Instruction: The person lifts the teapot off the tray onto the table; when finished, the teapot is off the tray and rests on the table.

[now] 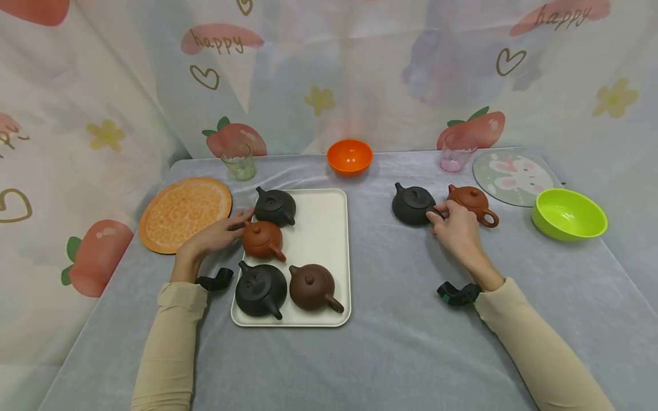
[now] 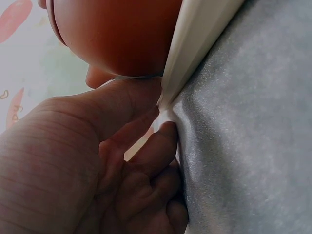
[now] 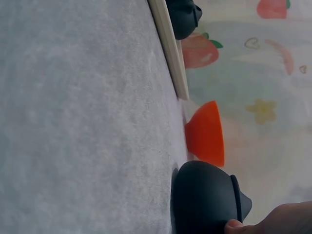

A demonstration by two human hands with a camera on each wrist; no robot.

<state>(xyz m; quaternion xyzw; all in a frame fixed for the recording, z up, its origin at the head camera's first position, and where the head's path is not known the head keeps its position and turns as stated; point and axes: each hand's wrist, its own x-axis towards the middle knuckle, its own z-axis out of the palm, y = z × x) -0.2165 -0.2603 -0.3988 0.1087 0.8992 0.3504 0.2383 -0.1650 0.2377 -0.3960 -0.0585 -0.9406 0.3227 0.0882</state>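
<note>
At the left edge of the cream tray (image 1: pixel 319 217), my left hand (image 1: pixel 218 234) pinches the rim, its thumb beside the orange-brown teapot (image 1: pixel 261 240). That teapot (image 2: pixel 117 34) fills the top of the left wrist view. Around it on the tray are a black teapot (image 1: pixel 276 206) behind, a larger black teapot (image 1: pixel 261 289) in front and a dark brown teapot (image 1: pixel 312 286). Off to the right, my right hand (image 1: pixel 457 228) pinches the handle of another black teapot (image 1: pixel 413 204), which sits on the cloth. In the right wrist view a thumb (image 3: pixel 236 225) shows at this teapot (image 3: pixel 204 197).
A reddish-brown teapot (image 1: pixel 470 200) stands right behind my right hand. Farther right are a green bowl (image 1: pixel 569 214) and a rabbit-print mat (image 1: pixel 514 178). An orange bowl (image 1: pixel 349 157), a green glass (image 1: pixel 240 162) and a pink glass (image 1: pixel 454 155) line the back; a round orange mat (image 1: pixel 185 214) lies left.
</note>
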